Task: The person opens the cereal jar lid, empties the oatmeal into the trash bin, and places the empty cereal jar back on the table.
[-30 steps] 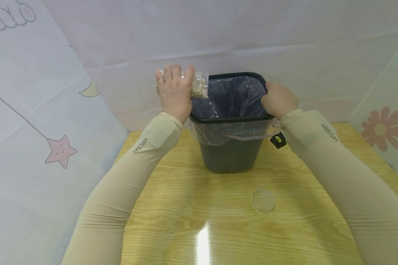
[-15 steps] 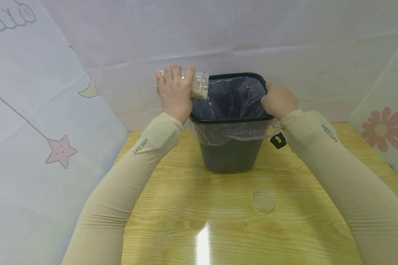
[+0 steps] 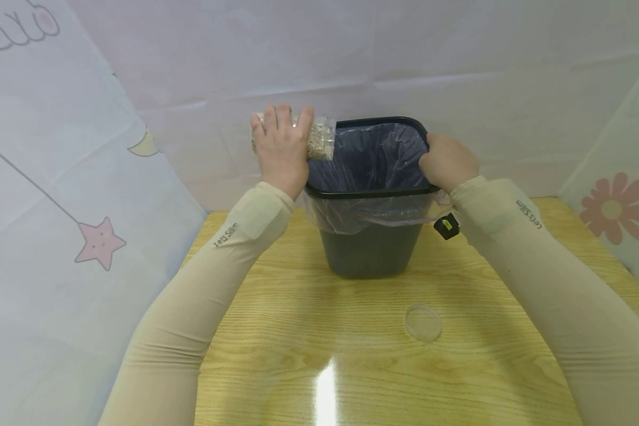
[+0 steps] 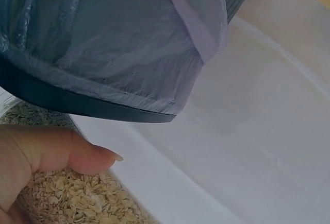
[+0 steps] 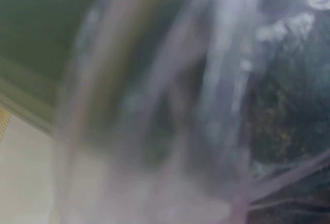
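My left hand [image 3: 282,151] grips a clear jar [image 3: 321,142] lying on its side, its mouth over the left rim of a dark trash can [image 3: 370,251]. In the left wrist view the thumb [image 4: 67,149] lies along the jar, and oat flakes [image 4: 77,195] show through its wall. A thin plastic bag [image 3: 375,154] lines the can and folds over its rim. At the opposite side, my right hand [image 3: 449,163] holds the can's rim and the bag. The right wrist view is mostly blurred bag [image 5: 216,105], with tan specks deeper inside.
A round clear lid [image 3: 423,322] lies on the wood-grain table [image 3: 277,355] in front of the can. Beside the can, under my right wrist, is a small black device [image 3: 447,225]. A printed cloth backdrop [image 3: 458,53] stands close behind the can.
A stream of oat flakes fell from the jar's mouth a second ago, then thinned to a few; now no falling flakes show. Both hands have stayed almost in place.
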Demonstrator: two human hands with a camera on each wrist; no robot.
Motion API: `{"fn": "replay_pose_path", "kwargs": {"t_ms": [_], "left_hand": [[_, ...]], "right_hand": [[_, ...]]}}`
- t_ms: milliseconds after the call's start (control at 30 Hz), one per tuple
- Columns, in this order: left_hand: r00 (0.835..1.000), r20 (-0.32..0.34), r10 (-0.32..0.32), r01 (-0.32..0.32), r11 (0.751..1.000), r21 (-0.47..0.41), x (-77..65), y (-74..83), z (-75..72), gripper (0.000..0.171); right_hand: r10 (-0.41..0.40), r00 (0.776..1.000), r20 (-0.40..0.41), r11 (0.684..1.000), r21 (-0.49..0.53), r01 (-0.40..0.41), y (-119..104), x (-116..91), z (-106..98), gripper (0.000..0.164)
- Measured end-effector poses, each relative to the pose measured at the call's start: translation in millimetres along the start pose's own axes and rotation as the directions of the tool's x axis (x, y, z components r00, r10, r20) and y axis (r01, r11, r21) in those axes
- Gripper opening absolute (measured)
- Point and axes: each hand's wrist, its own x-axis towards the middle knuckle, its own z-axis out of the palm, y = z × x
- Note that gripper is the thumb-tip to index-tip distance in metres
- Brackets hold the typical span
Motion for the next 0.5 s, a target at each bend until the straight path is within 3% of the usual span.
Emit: {"fn": "replay_pose_path", "kwargs": {"t_ms": [500], "left_hand": [[1.000, -0.028, 0.004, -0.004, 1.000, -0.004, 1.4, 2.1, 0.6, 0.067]], "right_hand": [[-0.002, 1.000, 0.001, 1.000, 0.000, 0.002, 0.5, 0.5, 0.1, 0.062]]}}
